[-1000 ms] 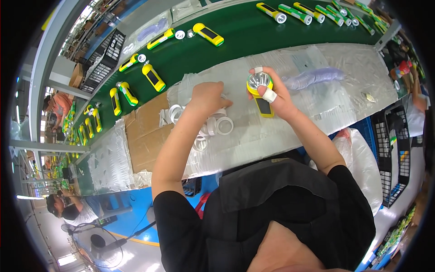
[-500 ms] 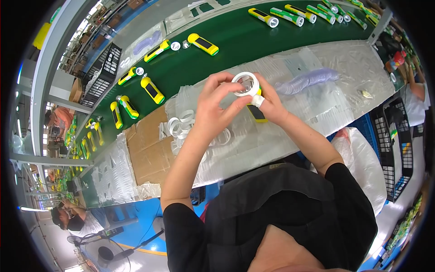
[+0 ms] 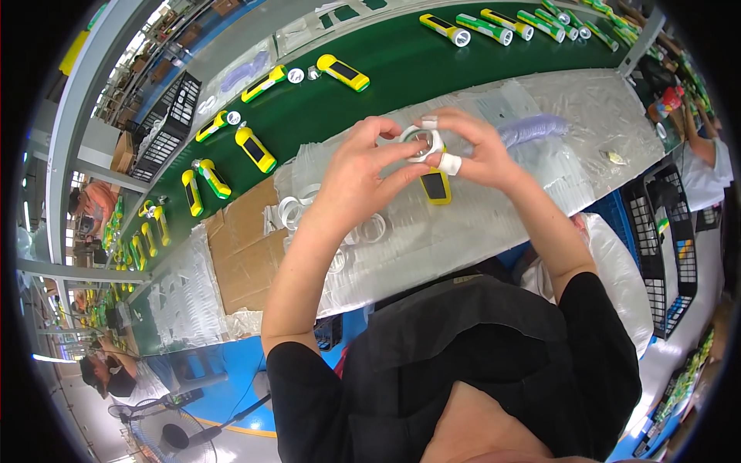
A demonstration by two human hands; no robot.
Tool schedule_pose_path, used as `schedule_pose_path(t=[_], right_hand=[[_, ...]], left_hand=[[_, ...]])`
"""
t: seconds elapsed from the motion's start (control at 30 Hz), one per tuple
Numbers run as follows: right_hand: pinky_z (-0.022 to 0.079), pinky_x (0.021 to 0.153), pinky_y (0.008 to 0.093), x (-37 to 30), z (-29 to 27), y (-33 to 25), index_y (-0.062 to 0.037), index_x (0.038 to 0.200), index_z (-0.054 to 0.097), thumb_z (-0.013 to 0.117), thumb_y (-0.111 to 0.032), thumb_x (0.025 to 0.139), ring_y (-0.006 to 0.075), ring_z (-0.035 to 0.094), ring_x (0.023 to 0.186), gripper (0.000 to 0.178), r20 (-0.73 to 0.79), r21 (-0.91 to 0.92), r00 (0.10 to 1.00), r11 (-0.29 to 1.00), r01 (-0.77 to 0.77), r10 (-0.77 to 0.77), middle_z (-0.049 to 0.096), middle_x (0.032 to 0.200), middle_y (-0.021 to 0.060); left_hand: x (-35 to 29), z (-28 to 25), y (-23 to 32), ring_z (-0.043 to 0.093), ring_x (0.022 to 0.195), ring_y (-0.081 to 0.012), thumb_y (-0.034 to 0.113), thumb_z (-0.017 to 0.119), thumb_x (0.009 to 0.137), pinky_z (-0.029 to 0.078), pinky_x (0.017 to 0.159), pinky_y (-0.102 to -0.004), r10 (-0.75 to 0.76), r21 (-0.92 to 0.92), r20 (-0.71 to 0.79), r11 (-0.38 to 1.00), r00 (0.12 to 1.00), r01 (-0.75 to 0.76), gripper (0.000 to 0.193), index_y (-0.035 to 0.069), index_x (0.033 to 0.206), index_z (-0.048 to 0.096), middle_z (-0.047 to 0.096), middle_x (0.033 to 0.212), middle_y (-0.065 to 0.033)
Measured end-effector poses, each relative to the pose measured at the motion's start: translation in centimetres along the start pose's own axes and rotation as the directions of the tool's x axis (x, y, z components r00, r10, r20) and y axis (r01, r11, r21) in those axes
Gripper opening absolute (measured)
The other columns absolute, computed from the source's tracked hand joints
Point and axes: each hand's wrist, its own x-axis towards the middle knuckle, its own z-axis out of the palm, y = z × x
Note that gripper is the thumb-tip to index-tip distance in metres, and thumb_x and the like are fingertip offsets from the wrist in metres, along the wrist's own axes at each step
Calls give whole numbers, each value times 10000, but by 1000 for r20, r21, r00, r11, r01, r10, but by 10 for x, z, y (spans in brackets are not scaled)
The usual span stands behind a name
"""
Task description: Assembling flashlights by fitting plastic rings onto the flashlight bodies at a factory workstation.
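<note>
Both my hands hold a white ring point(image 3: 438, 143) with a clear, glassy middle over the table. My left hand point(image 3: 357, 171) is closed on its left side, fingertips at the middle and lower edge. Curled round the other side is my right hand point(image 3: 480, 153), with white wraps on its thumb and a finger. Just below them shows a yellow flashlight point(image 3: 437, 187) with a dark panel; its upper end is hidden, and I cannot tell whether the ring touches it. More white rings point(image 3: 373, 228) lie by my left forearm.
Yellow and green flashlights point(image 3: 255, 150) lie along a green belt point(image 3: 401, 73) beyond the table. A stack of clear discs point(image 3: 532, 130) rests right of my hands. Cardboard point(image 3: 245, 251) covers the left part. A black crate point(image 3: 662, 262) and a white sack point(image 3: 617, 270) stand at the right.
My right hand has opened out rightward from the ring, so its wrapped fingers now show. The ring has tilted, and more of the flashlight below is visible.
</note>
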Motion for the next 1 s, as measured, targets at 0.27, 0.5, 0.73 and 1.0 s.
schedule_pose_path(t=[0.27,0.5,0.73,1.0], right_hand=[[476,672,334,31,-41,-64,-10,1107,573,732,-156,756,223,577,773,413,318,-550,945,827,119,75,556,924,103],[507,680,346,57,-50,-82,0,1089,570,696,-55,721,257,610,803,393,524,-597,766,802,20,372,578,953,127],[495,638,364,59,-44,-86,14,976,579,698,-35,688,274,619,772,315,519,-705,748,702,102,413,604,839,143],[475,601,367,52,-21,-85,49,848,592,750,-338,699,291,604,686,444,80,-863,806,445,-238,586,610,731,168]], left_hand=[[6,47,11,648,914,-310,219,814,743,527,742,-390,-26,-51,-148,999,989,19,383,152,1077,639,653,1034,-104],[5,60,10,655,852,-316,194,812,744,518,679,-397,-98,-231,-133,971,986,66,382,134,1056,601,667,966,-110],[6,60,8,631,780,-318,202,813,739,502,651,-404,-51,-245,-155,969,987,11,356,130,1024,612,626,865,-108],[16,67,5,615,727,-285,214,828,716,498,629,-394,-94,-209,-207,977,974,50,356,129,997,629,601,798,-91]])
